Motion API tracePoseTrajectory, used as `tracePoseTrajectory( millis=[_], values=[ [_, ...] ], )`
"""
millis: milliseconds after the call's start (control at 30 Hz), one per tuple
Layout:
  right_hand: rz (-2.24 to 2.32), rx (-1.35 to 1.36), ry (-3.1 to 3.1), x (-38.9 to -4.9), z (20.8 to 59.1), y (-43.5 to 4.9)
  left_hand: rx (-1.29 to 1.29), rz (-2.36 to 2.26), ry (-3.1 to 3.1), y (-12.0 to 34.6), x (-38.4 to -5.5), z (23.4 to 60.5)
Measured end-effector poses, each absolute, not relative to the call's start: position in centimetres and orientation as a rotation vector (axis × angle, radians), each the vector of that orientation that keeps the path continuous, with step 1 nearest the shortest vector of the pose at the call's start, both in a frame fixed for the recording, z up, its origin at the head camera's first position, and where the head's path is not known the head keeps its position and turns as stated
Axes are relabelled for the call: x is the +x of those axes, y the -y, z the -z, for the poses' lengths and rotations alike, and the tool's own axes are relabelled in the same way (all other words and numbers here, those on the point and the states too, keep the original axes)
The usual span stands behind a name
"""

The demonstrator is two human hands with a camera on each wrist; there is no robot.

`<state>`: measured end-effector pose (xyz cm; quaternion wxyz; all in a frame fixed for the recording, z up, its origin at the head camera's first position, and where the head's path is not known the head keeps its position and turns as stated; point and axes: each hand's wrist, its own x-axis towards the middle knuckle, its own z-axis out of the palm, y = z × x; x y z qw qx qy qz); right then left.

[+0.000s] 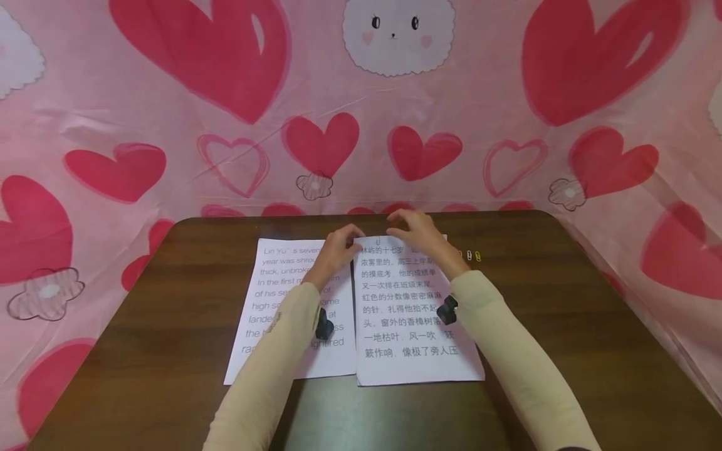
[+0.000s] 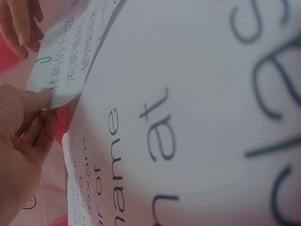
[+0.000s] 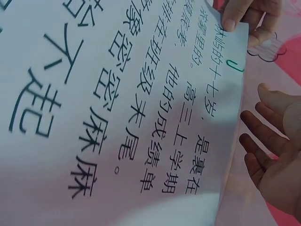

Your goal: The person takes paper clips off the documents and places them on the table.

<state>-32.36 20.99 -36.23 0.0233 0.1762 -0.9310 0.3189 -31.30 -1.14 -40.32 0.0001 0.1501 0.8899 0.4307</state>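
The right-hand stack of paper [image 1: 414, 369], printed in Chinese, lies with its top left corner pinched between the thumb and fingers of my left hand [image 1: 338, 247]. A green paper clip [image 3: 234, 65] sits on its top edge. Just past that edge, my right hand [image 1: 417, 232] hovers with fingers loosely bent and apart from the paper, nothing between them in the right wrist view. Under my left forearm lies another sheet [image 1: 242, 351] with large English print, partly hidden by the sleeve.
Several small paper clips [image 1: 469, 255], white and yellow among them, lie right of the papers, partly hidden by my right forearm. The dark wooden table [image 1: 141, 326] ends at a pink cloth backdrop [image 1: 361, 94] with hearts.
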Motion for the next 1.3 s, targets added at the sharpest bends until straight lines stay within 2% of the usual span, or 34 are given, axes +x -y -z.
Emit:
tracePoseTrajectory(
  millis=[1300],
  values=[
    [-1.018,0.531,2.974,-32.2,37.9,-19.0,0.505,-1.393,-2.802,1.4,-31.6,40.3]
  ],
)
